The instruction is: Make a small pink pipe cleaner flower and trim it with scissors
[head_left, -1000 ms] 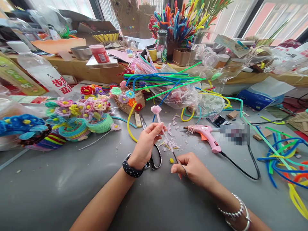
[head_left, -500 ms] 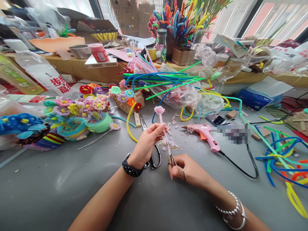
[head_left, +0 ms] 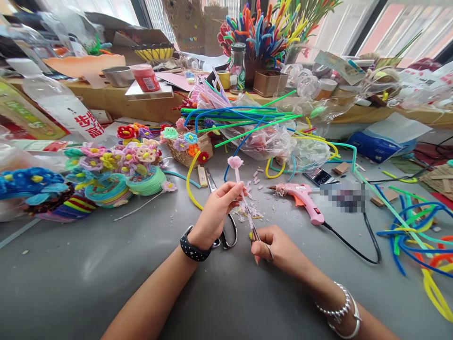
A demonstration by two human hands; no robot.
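My left hand [head_left: 221, 203] pinches the stem of a pink pipe-cleaner flower [head_left: 235, 162], whose bloom points up above the fingers. The stem slants down toward my right hand [head_left: 274, 245], which is closed around a small pair of scissors [head_left: 255, 233]. Their blades are at the stem's lower, thinned end. Just under the stem lie pink fuzz trimmings [head_left: 244, 212] on the grey table [head_left: 141, 283]. A larger pair of scissors with black handles [head_left: 230, 231] rests partly hidden behind my left hand.
To the right lies a pink glue gun [head_left: 300, 196] with a black cable. Loose pipe cleaners [head_left: 414, 222] are piled at far right. Finished flower pots [head_left: 146, 179] stand at left, beside a small flower basket [head_left: 198, 148]. Behind sits a plastic bag [head_left: 269, 139] with pipe cleaners.
My right hand and the small scissors have shifted slightly along the stem's lower end, and a bit of yellow now shows beside the blades. My left hand stays almost still, holding the flower.
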